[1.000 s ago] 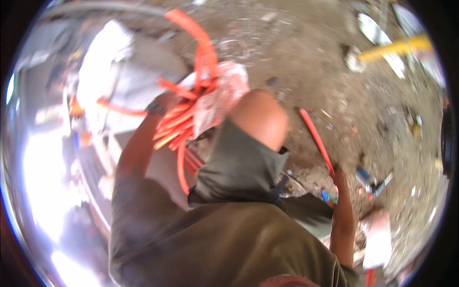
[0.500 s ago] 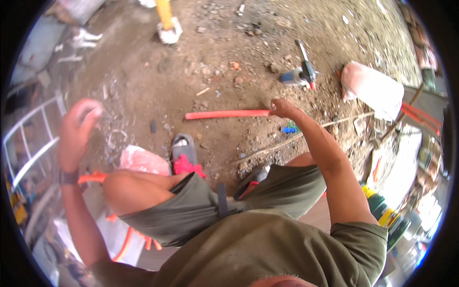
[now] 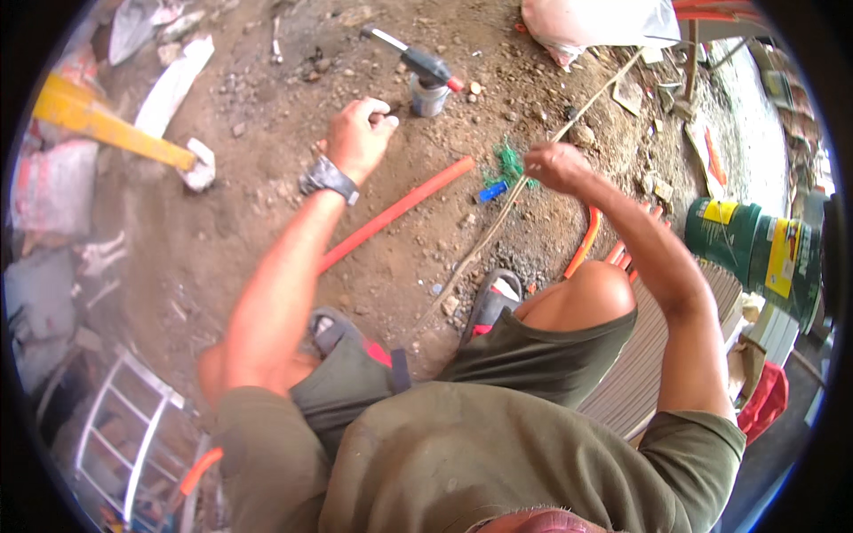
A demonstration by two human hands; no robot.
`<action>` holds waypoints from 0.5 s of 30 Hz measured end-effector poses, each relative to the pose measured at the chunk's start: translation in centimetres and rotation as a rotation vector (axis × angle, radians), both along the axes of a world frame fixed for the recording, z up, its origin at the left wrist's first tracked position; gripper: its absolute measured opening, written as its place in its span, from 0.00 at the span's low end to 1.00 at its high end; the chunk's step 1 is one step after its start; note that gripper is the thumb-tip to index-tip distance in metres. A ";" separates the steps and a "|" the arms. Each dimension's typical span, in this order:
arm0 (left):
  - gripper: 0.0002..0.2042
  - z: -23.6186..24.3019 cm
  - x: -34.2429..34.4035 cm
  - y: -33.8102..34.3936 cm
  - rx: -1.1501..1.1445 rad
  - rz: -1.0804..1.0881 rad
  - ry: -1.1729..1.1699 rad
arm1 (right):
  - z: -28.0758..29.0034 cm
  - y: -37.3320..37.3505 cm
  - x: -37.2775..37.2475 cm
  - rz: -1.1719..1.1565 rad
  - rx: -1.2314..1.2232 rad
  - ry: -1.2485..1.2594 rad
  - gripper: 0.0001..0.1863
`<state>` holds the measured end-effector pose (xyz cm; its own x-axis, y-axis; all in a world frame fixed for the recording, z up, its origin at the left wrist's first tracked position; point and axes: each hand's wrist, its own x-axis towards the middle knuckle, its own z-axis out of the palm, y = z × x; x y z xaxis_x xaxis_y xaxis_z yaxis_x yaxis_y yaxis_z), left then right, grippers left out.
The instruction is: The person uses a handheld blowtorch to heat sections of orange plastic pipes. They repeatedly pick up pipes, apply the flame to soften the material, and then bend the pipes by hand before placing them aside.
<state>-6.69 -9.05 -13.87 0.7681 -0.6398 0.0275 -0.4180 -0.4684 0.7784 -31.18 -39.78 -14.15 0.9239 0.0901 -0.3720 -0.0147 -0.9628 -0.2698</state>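
Observation:
An orange-red pipe lies slantwise over the dirt, its near part hidden behind my left forearm. My left hand, wearing a dark wristband, is above the pipe with fingers partly bent and apart, holding nothing I can see. Just right of it stands a blowtorch on a gas canister, its metal nozzle pointing to the far left. My right hand hovers beyond the pipe's far end, fingers curled in and apparently empty. Green netting and a small blue piece lie beside it.
A thin stick crosses the ground. More orange pipes lie by my right knee, near green buckets. A white sack sits at the far edge. On the left are a yellow post and a white metal frame.
My view has swung right. My left hand has reached forward toward the blowtorch. My right hand has let go of the pipe, which now lies at a slant.

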 end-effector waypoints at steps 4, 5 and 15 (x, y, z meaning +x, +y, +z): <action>0.26 -3.4 -5.9 -5.8 -0.216 0.284 -0.031 | -7.8 2.8 -5.6 0.112 0.023 -0.314 0.05; 0.29 -3.4 -6.9 -6.2 -0.209 0.327 -0.023 | -8.5 4.3 -5.9 0.074 0.031 -0.319 0.05; 0.42 -4.0 -7.8 -12.8 -0.271 0.486 -0.165 | -10.1 7.0 -4.8 0.157 -0.072 -0.253 0.04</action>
<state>-14.53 -21.81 -17.83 0.9436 -0.1678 0.2854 -0.3306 -0.4300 0.8402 -35.93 -32.82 -24.29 0.9648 0.2210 -0.1422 0.1949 -0.9647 -0.1770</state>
